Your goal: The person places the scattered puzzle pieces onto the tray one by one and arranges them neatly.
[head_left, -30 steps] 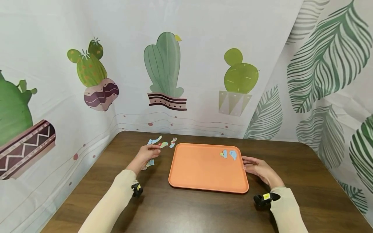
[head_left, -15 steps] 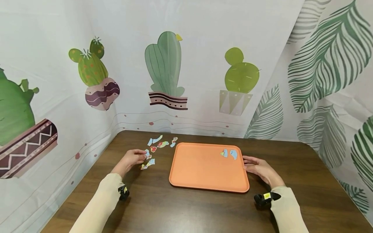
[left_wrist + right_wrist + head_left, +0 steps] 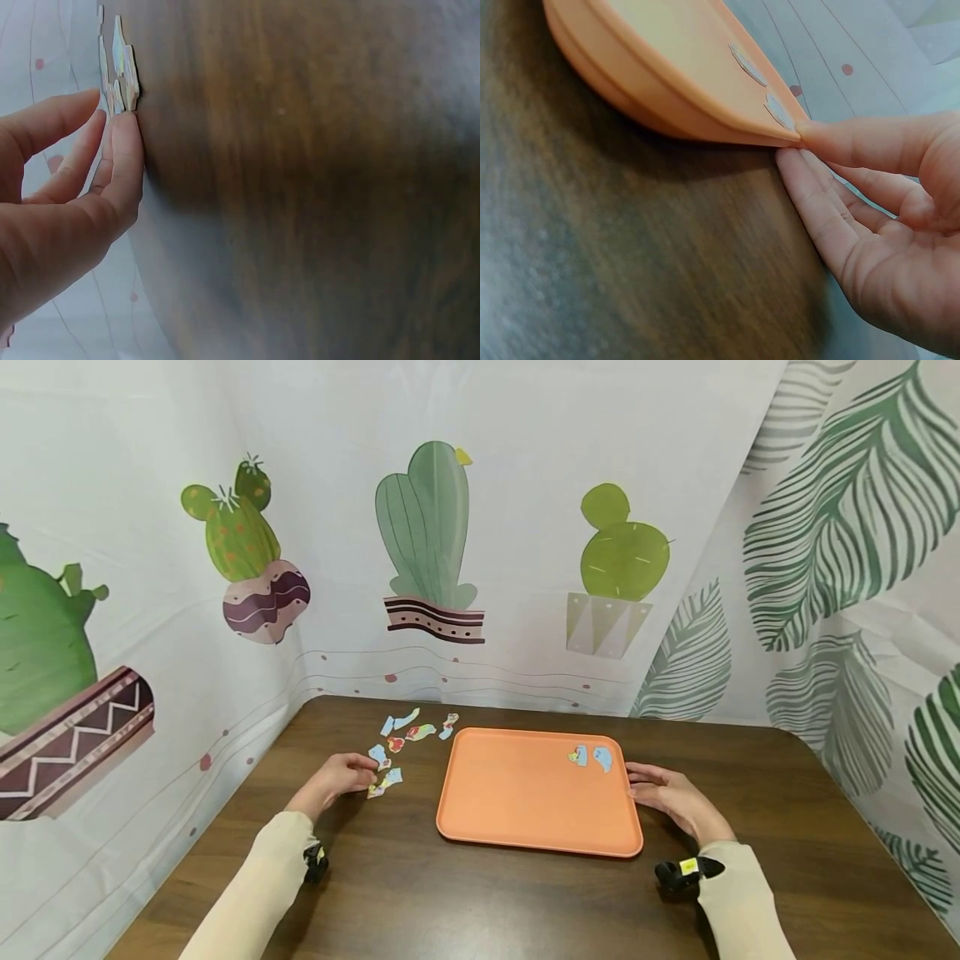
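My left hand [image 3: 339, 779] is low over the table's left side, fingertips at a blue and yellow puzzle piece [image 3: 392, 777]. In the left wrist view its thumb and fingers are parted, with several pieces [image 3: 129, 75] just beyond the fingertips. Whether a fingertip touches a piece is hard to tell. My right hand [image 3: 677, 802] grips the right rim of an orange tray [image 3: 517, 802]; the right wrist view has the thumb on the rim and the fingers beneath it. Inside the tray, near its far right corner, lie a blue-green piece [image 3: 578, 756] and a light blue piece [image 3: 602, 758].
Behind the left hand's piece lie a pale blue piece [image 3: 379, 756], a red piece [image 3: 396, 744], a green and red piece [image 3: 421, 732] and others. A multicoloured piece [image 3: 448, 725] is close to the tray's far left corner. A printed cloth [image 3: 517, 527] hangs behind the table [image 3: 480, 902].
My left hand has drawn back leftward from above the pieces, uncovering the red and pale blue ones, then shifted slightly toward the nearest piece. The right hand stays on the tray.
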{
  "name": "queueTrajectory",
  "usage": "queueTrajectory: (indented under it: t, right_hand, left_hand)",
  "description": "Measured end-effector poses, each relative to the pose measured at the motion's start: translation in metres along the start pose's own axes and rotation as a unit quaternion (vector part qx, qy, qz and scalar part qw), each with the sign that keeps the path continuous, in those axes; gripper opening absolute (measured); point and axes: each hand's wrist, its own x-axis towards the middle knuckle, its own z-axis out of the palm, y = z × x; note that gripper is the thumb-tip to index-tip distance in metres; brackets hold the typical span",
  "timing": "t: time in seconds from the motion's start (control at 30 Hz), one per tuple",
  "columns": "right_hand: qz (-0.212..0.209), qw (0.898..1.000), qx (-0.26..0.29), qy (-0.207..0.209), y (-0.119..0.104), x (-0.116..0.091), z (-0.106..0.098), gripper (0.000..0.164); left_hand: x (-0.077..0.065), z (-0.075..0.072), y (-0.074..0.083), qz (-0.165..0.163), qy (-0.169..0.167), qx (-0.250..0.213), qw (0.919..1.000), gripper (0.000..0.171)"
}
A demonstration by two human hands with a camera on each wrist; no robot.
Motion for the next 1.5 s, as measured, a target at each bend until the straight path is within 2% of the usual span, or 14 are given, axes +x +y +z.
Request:
queueTrajectory:
  t: [0.27,0.57,0.63,0.77,0.87,1.03,1.27,1.37,1.5]
  right_hand:
    - [0.001,1.000,-0.008,-0.004,0.002,0.001,-0.002,0.064]
    - [-0.007,1.000,-0.004,-0.009,0.002,0.001,-0.005,0.065]
    - [-0.006,1.000,-0.005,-0.007,0.003,0.001,-0.006,0.065]
    - [-0.003,1.000,-0.006,-0.004,0.002,0.000,-0.006,0.065]
    - [-0.002,1.000,-0.009,-0.003,0.002,0.000,-0.005,0.065]
    - [-0.001,1.000,-0.010,-0.001,0.001,-0.001,-0.004,0.065]
    - [-0.002,1.000,0.000,-0.003,0.003,0.000,-0.004,0.064]
    - [-0.003,1.000,0.003,-0.004,0.003,0.001,-0.003,0.064]
    - [-0.004,1.000,0.001,-0.003,0.002,0.002,-0.002,0.064]
  left_hand:
    - [0.001,0.007,0.003,0.049,-0.013,0.092,0.9944,0.049]
    - [0.002,0.013,0.012,0.062,-0.040,0.168,0.9829,0.064]
    - [0.002,0.013,0.014,0.060,-0.054,0.173,0.9816,0.066]
    - [0.002,0.009,0.016,0.080,-0.094,0.178,0.9763,0.064]
    - [0.004,0.007,0.016,0.085,-0.112,0.183,0.9730,0.063]
    - [0.008,0.011,0.015,0.053,-0.094,0.192,0.9754,0.062]
    - [0.005,0.014,0.014,0.053,-0.080,0.205,0.9740,0.055]
    - [0.004,0.014,0.014,0.054,-0.073,0.187,0.9782,0.055]
    - [0.005,0.013,0.012,0.077,-0.081,0.140,0.9840,0.054]
